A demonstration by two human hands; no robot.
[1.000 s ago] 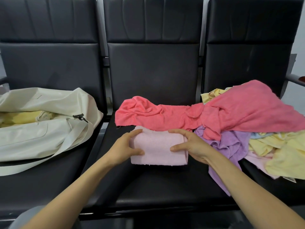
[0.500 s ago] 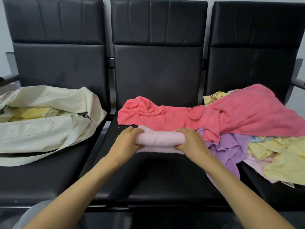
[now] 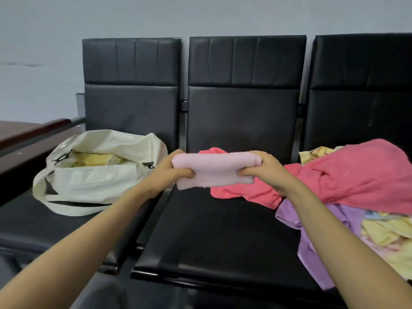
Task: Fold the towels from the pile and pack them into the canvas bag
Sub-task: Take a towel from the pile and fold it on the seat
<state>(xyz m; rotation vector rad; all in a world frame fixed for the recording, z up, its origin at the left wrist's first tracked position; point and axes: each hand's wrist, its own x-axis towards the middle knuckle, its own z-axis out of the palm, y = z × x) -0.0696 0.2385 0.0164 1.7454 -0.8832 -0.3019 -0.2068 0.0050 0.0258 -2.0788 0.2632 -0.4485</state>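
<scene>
Above the middle seat [image 3: 223, 230], both hands [image 3: 219, 175] grip the folded pink towel [image 3: 215, 169].

A waiting area, perhaps in an office, is suggested by joined black padded seats [image 3: 223, 230] set against a plain wall [image 3: 200, 16]

Left hand [image 3: 172, 175] and right hand [image 3: 267, 172] are being seen bare. Left forearm [image 3: 89, 237] and right forearm [image 3: 334, 230] are being shown unsleeved from the grip back to frame edge. Blurred grey patch [image 3: 100, 293], maybe clothing, is being glimpsed below the grip.
</scene>
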